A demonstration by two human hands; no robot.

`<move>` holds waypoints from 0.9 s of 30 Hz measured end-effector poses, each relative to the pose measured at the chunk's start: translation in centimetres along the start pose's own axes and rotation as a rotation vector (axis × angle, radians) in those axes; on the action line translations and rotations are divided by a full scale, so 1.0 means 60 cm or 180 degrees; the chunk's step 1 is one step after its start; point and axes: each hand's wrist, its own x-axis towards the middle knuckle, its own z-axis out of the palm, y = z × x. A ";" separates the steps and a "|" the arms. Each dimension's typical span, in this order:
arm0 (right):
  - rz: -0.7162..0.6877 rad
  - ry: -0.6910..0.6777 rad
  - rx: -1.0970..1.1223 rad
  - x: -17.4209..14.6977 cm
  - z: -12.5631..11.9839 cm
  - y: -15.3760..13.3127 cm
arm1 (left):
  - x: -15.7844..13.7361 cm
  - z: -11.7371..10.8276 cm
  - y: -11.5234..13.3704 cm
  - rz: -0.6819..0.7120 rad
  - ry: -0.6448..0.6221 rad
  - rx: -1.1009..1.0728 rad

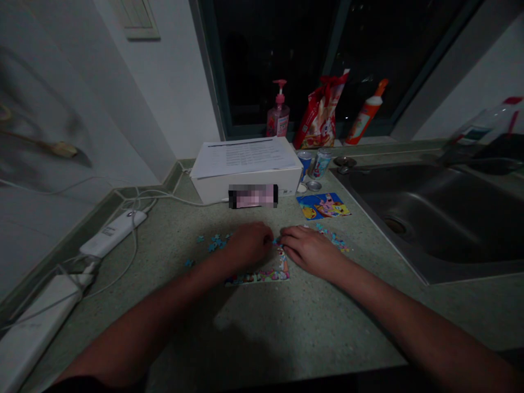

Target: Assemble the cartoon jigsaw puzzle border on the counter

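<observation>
A partly assembled jigsaw puzzle [262,276] lies on the counter, its colourful border showing along the bottom and right sides. My left hand [250,244] is over its upper part, fingers curled in; whatever they hold is hidden. Close by, my right hand [308,249] rests at the puzzle's upper right edge with fingers extended and slightly bent, fingertips near a small blue piece. Loose blue puzzle pieces [216,242] are scattered left of my left hand. More mixed-colour pieces [336,239] lie beyond my right hand.
Behind the hands stand a white box [245,183] with a printed sheet, a phone-like object [252,196] with a blurred screen, a cartoon picture card [323,206] and two cans [321,164]. A sink [421,218] borders the right. Power strips [114,232] and cables lie left.
</observation>
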 end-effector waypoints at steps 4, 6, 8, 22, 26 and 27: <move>0.0021 -0.0021 -0.0009 0.001 -0.002 -0.001 | 0.003 0.006 -0.001 -0.0007 -0.0050 0.0044; 0.0031 -0.0034 0.0001 0.001 -0.003 -0.002 | 0.004 0.007 -0.002 0.0000 -0.0051 0.0033; 0.0060 -0.0029 0.0024 0.002 -0.002 -0.003 | 0.004 0.008 -0.003 0.0007 -0.0038 0.0015; 0.0078 0.0063 0.0129 0.001 0.002 0.000 | 0.002 0.005 0.000 0.0019 0.0047 0.0037; 0.0084 0.0033 0.0069 0.001 0.002 0.000 | 0.001 0.003 0.002 0.0028 0.0025 0.0031; 0.0088 0.0027 0.0061 0.001 0.002 0.000 | 0.001 0.003 0.003 0.0028 0.0018 0.0028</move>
